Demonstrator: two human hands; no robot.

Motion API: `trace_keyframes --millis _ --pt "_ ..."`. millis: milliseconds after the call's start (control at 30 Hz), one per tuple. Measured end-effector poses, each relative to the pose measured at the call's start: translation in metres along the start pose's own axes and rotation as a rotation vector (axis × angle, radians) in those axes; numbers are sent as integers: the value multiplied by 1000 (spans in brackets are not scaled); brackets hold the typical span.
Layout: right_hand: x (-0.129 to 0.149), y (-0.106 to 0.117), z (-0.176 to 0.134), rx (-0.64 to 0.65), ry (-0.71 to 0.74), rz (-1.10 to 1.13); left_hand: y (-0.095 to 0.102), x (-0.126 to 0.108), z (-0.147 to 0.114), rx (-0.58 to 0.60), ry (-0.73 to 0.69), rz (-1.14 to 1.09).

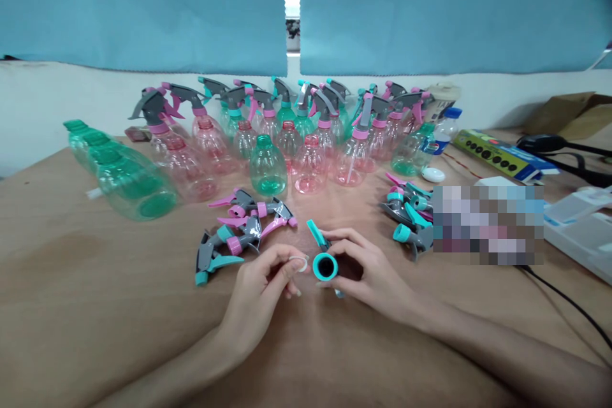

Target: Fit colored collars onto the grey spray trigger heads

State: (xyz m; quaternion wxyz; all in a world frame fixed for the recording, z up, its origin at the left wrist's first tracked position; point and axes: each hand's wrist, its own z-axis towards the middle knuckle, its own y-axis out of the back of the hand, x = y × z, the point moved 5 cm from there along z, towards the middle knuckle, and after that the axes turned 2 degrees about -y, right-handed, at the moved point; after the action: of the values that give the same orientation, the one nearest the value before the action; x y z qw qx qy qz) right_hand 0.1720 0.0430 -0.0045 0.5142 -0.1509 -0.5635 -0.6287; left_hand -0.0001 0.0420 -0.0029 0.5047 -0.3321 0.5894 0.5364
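Observation:
Between the thumb and fingers of my left hand is a small white ring-shaped washer, held just left of the spray head. My right hand grips a grey and teal trigger spray head, its teal collar facing me and showing a dark opening. Left of my hands lies a group of loose pink and teal spray heads. More loose spray heads lie beyond my right hand. Open-necked bottles, one green and one pink, stand ahead of my hands.
Rows of bottles fitted with spray heads line the back. Green bottles stand at the left. To the right are a capped labelled bottle, a white oval object, a yellow-green box, a clear plastic case and a black cable.

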Motion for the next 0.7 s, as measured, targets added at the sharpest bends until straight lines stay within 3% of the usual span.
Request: trace_keyframes --millis 233,500,600,700 --pt "-1 0 -1 10 -19 -13 0 5 -1 -24 17 69" --pt "-1 -2 -1 15 4 -33 0 -19 -6 -4 -384 256" --pt "-2 -3 -1 10 32 -35 -6 -23 -9 49 -426 293" --pt "-3 -3 -1 9 56 -40 -7 -22 -9 24 -400 309"
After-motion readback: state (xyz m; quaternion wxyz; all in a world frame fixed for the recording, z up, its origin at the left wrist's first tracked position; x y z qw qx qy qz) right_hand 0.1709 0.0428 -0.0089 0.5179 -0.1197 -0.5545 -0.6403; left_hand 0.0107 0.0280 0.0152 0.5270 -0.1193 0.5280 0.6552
